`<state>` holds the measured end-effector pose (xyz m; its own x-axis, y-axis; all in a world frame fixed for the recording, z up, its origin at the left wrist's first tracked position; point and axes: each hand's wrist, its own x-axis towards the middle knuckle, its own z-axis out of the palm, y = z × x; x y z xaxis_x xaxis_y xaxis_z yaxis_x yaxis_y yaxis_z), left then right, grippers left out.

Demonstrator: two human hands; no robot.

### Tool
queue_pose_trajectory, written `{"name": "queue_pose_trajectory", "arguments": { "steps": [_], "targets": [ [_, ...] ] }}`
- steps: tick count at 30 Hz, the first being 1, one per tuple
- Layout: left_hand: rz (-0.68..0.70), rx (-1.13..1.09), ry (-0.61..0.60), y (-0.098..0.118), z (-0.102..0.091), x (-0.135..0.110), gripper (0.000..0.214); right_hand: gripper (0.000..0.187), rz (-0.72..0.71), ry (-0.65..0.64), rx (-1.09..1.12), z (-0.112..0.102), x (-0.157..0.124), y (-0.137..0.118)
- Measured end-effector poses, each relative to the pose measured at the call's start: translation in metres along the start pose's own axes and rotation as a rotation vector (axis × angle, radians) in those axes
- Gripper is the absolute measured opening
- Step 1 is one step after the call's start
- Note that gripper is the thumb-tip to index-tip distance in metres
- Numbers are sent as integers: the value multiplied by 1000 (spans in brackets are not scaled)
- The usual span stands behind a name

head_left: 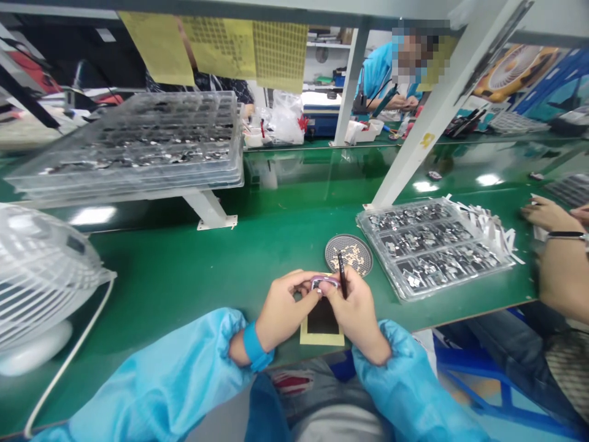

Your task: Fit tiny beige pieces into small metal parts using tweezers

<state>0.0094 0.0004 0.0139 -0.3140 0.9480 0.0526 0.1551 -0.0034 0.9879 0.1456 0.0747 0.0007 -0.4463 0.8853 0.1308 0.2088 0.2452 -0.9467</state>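
Between both hands is a small rounded part with a pinkish-purple rim (324, 279); its exact kind I cannot make out. My left hand (286, 306) pinches its left side with thumb and fingers. On the right side, my right hand (357, 307) presses a thumb against it and also holds a slim black tweezers-like tool (342, 274), which points upward. Beneath the hands lies a dark pad with a yellow border (322, 339). Just beyond, a round grey dish (332, 250) holds many tiny beige pieces.
A clear compartment tray of small metallic parts (405, 291) lies to the right, with white strips (494, 230) beside it. A white fan (46, 288) stands at left. Stacked trays (138, 166) rest on a shelf above. A co-worker's hand (547, 213) is at far right; another person works across the bench.
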Motion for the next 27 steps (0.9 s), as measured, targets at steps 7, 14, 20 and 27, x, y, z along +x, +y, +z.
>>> {"name": "queue_pose_trajectory", "arguments": {
  "steps": [7,14,20,27],
  "targets": [
    [32,-7,-5,-7,0,3,22,28,-87,-58,-10,-10,6,7],
    [159,217,42,-9,-3,8,28,5,-465,-115,-96,-35,18,1],
    [146,239,23,-10,-4,9,26,6,-529,-186,-159,-34,19,4],
    [159,304,26,-11,-10,13,28,6,-516,-277,-237,-32,26,0]
  ]
}}
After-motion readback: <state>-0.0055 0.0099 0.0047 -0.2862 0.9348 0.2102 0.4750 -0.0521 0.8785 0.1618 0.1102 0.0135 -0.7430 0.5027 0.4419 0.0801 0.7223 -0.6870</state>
